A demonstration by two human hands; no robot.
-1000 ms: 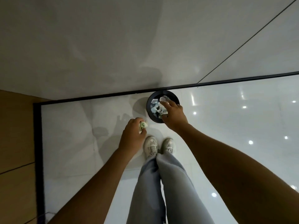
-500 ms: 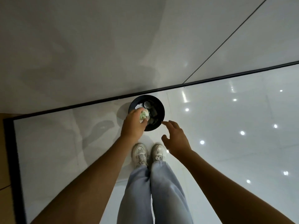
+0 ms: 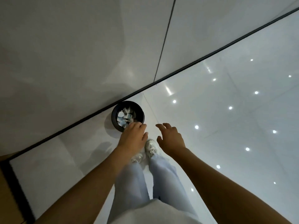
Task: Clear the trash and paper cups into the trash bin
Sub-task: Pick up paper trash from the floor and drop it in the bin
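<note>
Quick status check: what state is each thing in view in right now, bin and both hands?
trash bin: upright on the floor by the wall, open-topped, holding crumpled paper.
crumpled paper: inside the bin.
left hand: over the bin's near rim, fingers relaxed, holding nothing visible.
right hand: open, empty, beside the bin.

Trash bin (image 3: pixel 115 122) stands on tiled floor (image 3: pixel 226 126), against baseboard strip (image 3: pixel 80 122) at wall (image 3: pixel 80 46) foot. Crumpled paper scraps (image 3: pixel 123 118) lie inside bin. Left hand (image 3: pixel 132 137) hangs over bin's near rim; right hand (image 3: pixel 171 138) just right of it, apart from bin. Two sneakers (image 3: pixel 151 147) below hands, nearer than bin, side by side. Wooden panel (image 3: pixel 8 191) at far left edge.
</note>
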